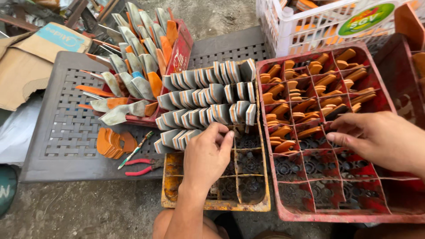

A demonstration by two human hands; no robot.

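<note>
Rows of grey flat blade-like pieces (208,104) standing on edge in a yellow, rust-stained plastic divided crate (261,204), filling its far compartments; near compartments bare. Left hand (207,155) resting over the nearest row, fingers curled and pinching one of the grey pieces at the row's end. Right of the yellow crate, touching it, a red plastic divided crate (330,216) with orange wooden handle-shaped pieces (310,93) heaped in its far compartments. Right hand (376,138) hovering over the red crate, fingers half bent, fingertips (333,137) just beside the orange pieces; grip loose, holding nothing visible. Left of the yellow crate, a second red crate (179,55) tilted and stuffed with grey and orange blades. Near that, on the dark grey lattice worktop (66,132): a small stack of orange pieces (113,142), red-handled pliers (144,166) and a thin screwdriver (135,150). Beyond the red divided crate, a white plastic basket (310,26). Far left of the yellow crate, torn brown cardboard (26,66)
</note>
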